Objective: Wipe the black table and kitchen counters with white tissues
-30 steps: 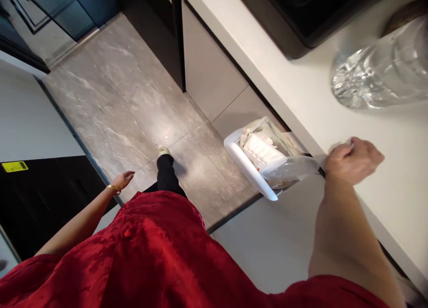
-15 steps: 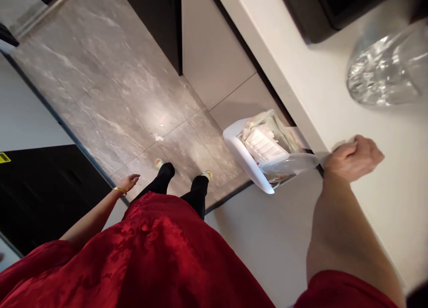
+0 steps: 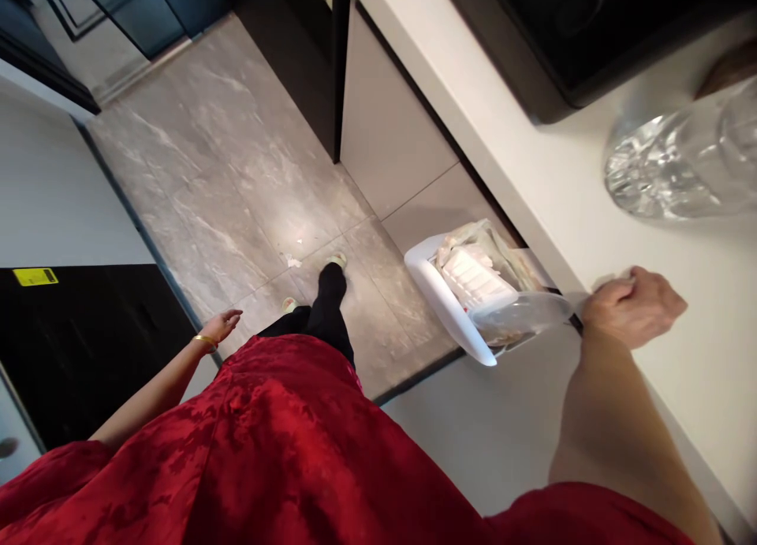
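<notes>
My right hand [image 3: 635,307] is closed in a fist against the edge of the white countertop [image 3: 532,162]. A bit of something whitish shows at its thumb side, too little to name. Just below and left of it, a translucent plastic piece [image 3: 526,318] with a rounded rim sticks out over a white hanging bin [image 3: 441,293]. The bin is lined with a plastic bag [image 3: 494,245] and holds a white ribbed tray [image 3: 473,277]. My left hand [image 3: 221,326] hangs at my side over the floor, fingers loosely apart, holding nothing.
A clear plastic bottle [image 3: 668,166] lies on the countertop beside a dark appliance [image 3: 550,48]. Cabinet fronts [image 3: 396,111] run beneath the counter. White scraps [image 3: 294,261] lie on the grey tiled floor [image 3: 236,174]. A black panel with a yellow label [image 3: 35,277] stands at left.
One foot has stepped forward. The view has shifted, so the counter and bin sit slightly lower in the picture. My right hand stays closed at the counter edge; my left still hangs.
</notes>
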Demonstrator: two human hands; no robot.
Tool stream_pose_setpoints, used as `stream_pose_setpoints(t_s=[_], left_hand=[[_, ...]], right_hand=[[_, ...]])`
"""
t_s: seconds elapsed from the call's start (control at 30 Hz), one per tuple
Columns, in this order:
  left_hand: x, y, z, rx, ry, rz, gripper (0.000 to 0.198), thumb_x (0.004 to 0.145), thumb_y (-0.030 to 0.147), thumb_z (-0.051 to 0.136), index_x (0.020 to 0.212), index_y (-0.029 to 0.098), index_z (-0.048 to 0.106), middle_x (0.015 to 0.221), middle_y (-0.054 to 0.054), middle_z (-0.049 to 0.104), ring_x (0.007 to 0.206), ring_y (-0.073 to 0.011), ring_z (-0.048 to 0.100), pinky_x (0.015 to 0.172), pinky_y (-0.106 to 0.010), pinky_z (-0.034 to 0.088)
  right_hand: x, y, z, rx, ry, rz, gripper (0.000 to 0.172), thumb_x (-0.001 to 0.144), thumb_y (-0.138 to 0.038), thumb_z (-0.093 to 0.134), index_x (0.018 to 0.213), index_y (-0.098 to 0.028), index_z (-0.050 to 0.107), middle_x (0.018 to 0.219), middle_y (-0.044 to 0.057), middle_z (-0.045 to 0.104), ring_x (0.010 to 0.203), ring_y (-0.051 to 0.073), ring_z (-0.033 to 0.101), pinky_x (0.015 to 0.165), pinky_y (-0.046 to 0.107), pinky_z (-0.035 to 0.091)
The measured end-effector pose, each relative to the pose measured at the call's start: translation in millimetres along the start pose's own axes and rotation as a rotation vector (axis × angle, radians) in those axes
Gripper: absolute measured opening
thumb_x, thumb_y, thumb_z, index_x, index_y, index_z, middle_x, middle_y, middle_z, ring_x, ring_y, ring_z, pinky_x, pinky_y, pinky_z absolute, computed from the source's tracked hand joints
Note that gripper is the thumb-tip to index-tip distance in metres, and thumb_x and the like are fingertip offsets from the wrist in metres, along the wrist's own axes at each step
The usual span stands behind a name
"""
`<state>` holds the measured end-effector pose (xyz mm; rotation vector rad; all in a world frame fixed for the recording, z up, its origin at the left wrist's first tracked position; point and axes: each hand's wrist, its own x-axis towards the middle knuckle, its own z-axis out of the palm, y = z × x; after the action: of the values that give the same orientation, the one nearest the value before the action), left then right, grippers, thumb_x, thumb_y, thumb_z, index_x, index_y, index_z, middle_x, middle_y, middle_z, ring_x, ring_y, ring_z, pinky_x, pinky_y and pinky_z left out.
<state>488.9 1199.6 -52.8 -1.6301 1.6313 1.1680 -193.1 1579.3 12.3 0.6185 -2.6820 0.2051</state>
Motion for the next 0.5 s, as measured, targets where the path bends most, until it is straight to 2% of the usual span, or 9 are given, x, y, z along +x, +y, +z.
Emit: stream_pose_setpoints(t_s=[0.17,0.37,0.5], left_hand=[[1.9,-3.1,-11.3,-0.062,0.071,-0.001,0.058,0.084,0.038,0.039,0.129,0.008,0.058,0.115,-0.015,0.069,0.089,-0.02,0.071,0.086,-0.029,0.053],[-15.6,-16.9,3.3,-0.023,0.03,-0.074,0.049,0.082,0.033,0.041,0.118,0.009,0.065,0.109,-0.014,0.072,0.085,-0.0215,0.072,0.086,-0.03,0.053],[-26.5,-15.9,14.3,0.002,-0.016,-0.079,0.046,0.081,0.032,0.043,0.113,0.009,0.067,0.11,-0.016,0.071,0.088,-0.0228,0.071,0.09,-0.032,0.051]], right_hand=[[5.1,7.2,6.3,0.003,0.06,-0.011,0.045,0.076,-0.021,0.043,0.108,-0.005,0.071,0.105,0.02,0.07,0.099,0.03,0.062,0.092,0.042,0.044],[4.8,-0.3,-0.4,0.002,0.047,0.01,0.045,0.075,-0.017,0.044,0.11,-0.006,0.071,0.107,0.019,0.07,0.102,0.032,0.063,0.092,0.044,0.045],[1.4,-4.7,-4.9,0.019,0.006,0.037,0.046,0.079,-0.018,0.04,0.113,-0.007,0.069,0.111,0.02,0.067,0.106,0.033,0.06,0.096,0.047,0.042]])
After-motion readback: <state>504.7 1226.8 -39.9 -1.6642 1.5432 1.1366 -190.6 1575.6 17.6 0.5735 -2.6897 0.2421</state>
